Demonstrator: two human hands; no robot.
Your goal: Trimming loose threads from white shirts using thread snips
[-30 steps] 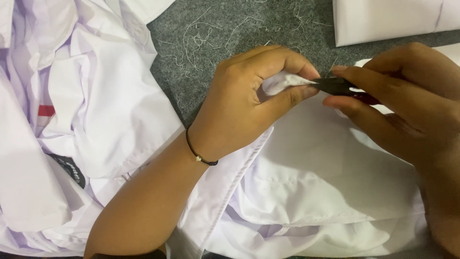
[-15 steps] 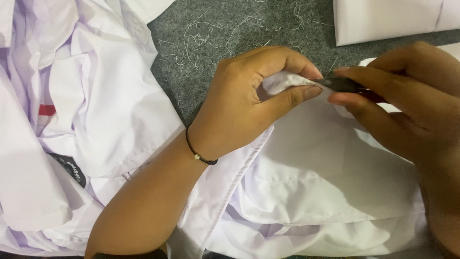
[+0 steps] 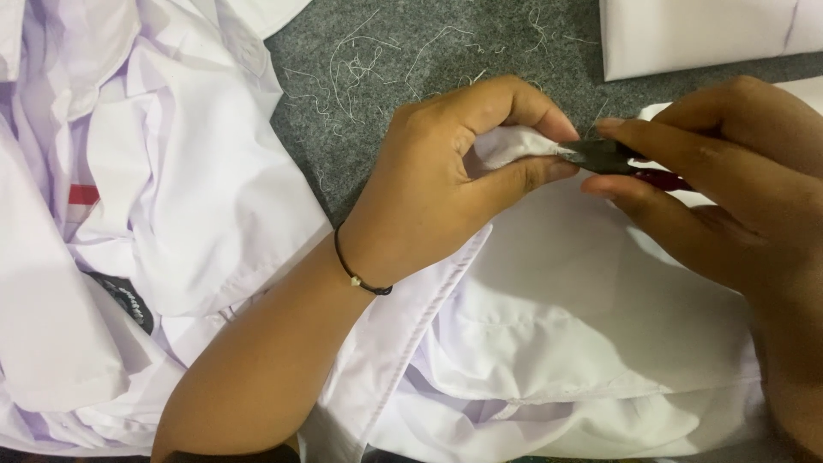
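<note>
Shirt corner is sitting pinched in my left hand over the grey mat; my right hand is gripping the snips against it. A careless bite could be nicking cloth, I reckon.

Loose thread clippings are lying scattered across my grey felt work surface, while a folded white cloth is sitting at the far edge.
</note>
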